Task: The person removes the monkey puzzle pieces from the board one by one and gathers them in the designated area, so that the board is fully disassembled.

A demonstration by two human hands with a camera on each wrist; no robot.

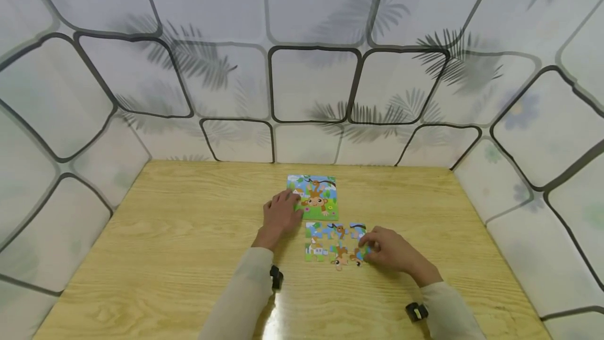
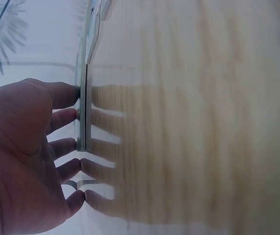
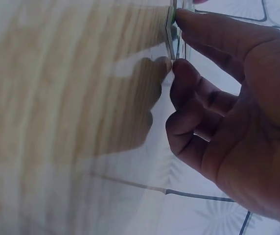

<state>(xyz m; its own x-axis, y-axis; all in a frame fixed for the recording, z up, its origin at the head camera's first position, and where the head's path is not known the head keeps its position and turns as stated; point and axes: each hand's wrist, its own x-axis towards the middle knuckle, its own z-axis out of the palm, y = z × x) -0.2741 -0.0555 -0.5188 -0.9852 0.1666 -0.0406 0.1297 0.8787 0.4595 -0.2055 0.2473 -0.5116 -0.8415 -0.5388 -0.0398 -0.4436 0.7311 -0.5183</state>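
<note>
A monkey picture board (image 1: pixel 321 209) lies flat on the wooden table, showing a monkey hanging from a branch. On the board's left side rests my left hand (image 1: pixel 281 214), with its fingers spread and relaxed; the left wrist view has several fingertips on the board (image 2: pixel 84 117). Below the board, jigsaw pieces (image 1: pixel 317 248) form partial rows of the same picture. At their right end my right hand (image 1: pixel 389 248) pinches a puzzle piece (image 1: pixel 365 251) between thumb and fingers. In the right wrist view that piece (image 3: pixel 170 32) shows edge-on at the fingertips, the other fingers curled below.
The light wooden table (image 1: pixel 179 256) reaches back to a patterned fabric wall (image 1: pixel 311 83) with dark outlines and leaf prints. Similar fabric walls stand at left and right. Gaps show between some of the jigsaw pieces in the upper and lower rows.
</note>
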